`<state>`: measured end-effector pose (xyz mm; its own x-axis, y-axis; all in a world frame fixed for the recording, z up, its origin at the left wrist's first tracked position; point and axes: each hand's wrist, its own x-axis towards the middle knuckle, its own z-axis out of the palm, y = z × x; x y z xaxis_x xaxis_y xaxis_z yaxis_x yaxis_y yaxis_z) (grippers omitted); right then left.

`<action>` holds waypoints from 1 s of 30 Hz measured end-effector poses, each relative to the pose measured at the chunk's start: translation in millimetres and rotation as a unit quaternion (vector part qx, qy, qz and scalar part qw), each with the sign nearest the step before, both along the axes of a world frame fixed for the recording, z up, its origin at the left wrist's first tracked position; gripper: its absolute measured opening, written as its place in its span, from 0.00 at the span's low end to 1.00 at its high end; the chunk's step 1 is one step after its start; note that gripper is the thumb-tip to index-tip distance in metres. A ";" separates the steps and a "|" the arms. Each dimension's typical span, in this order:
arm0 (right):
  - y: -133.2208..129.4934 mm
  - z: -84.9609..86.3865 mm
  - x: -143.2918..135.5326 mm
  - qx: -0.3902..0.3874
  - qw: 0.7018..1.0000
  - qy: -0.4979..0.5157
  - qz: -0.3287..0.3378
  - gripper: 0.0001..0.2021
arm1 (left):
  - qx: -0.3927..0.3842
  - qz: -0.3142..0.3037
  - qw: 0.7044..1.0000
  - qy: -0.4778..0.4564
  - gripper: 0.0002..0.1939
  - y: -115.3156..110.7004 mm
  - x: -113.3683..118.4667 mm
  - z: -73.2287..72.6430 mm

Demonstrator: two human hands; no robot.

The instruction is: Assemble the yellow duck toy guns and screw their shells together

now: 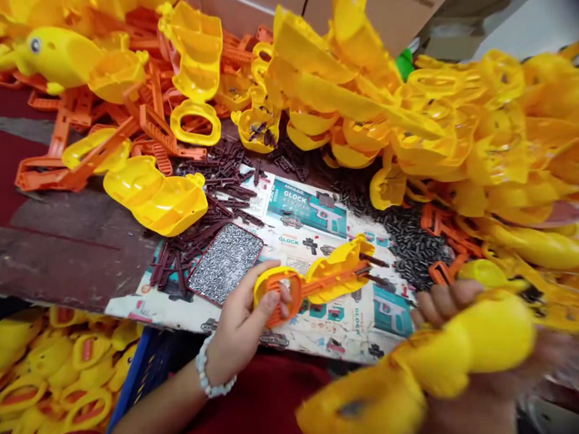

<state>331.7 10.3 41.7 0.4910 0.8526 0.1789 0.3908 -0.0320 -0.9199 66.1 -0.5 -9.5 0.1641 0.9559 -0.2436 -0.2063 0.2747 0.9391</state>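
1. Left hand [252, 313] and right hand [444, 302]: two.
2. Left shell [336, 273] and right shell [493, 336], held: two.
3. Pin tray [208, 254]: one.
4. Beaded bracelet [202, 369]: one.
5. Blue crate [129, 382]: one.
6. Loose black pieces [416, 238]: too many to count.

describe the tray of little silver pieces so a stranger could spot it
On the dark table, find the printed sheet. Toward its left end, beside the left hand, lies a red-rimmed rectangular tray. Its shiny silver pieces set it apart from the dark brown parts alongside.
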 end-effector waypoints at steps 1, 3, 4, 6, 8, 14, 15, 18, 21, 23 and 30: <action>-7.7 -12.0 -1.4 -0.006 0.999 0.030 -0.010 0.28 | -0.005 -0.004 0.999 -0.045 0.23 0.2 1.7 1.0; -15.9 -32.5 -7.3 -0.001 0.997 0.060 -0.045 0.28 | -0.006 -0.017 0.996 -0.087 0.24 -2.0 5.3 2.6; -17.3 -40.3 -11.5 0.006 0.997 0.052 -0.062 0.28 | -0.003 -0.022 0.996 -0.086 0.24 -3.9 7.2 3.3; -17.8 -50.5 -21.0 0.012 0.997 0.024 -0.075 0.32 | -0.001 -0.040 0.996 -0.076 0.24 -7.8 10.9 4.8; -17.8 -54.6 -28.1 0.007 0.997 0.006 -0.072 0.37 | 0.012 -0.056 0.996 -0.072 0.24 -9.9 13.1 6.9; -19.8 -57.0 -27.2 0.010 0.994 0.008 -0.110 0.32 | 0.066 -0.076 0.992 -0.077 0.23 -7.5 10.8 15.6; -19.8 -57.7 -26.9 0.010 0.994 0.005 -0.113 0.32 | 0.064 -0.082 0.990 -0.092 0.22 -7.7 10.4 16.7; -19.5 -59.9 -29.3 0.008 0.993 0.006 -0.117 0.32 | 0.065 -0.082 0.986 -0.127 0.18 -9.5 10.2 17.3; -19.2 -62.4 -31.7 0.013 0.992 0.004 -0.124 0.33 | 0.079 -0.080 0.986 -0.123 0.16 -11.4 10.2 15.0; -19.7 -64.3 -31.6 0.016 0.992 0.001 -0.125 0.33 | 0.084 -0.087 0.986 -0.116 0.16 -12.3 10.0 13.3; -23.7 -69.0 -39.2 0.028 0.992 -0.038 -0.117 0.32 | 0.120 -0.103 0.984 -0.078 0.16 -12.9 8.8 12.6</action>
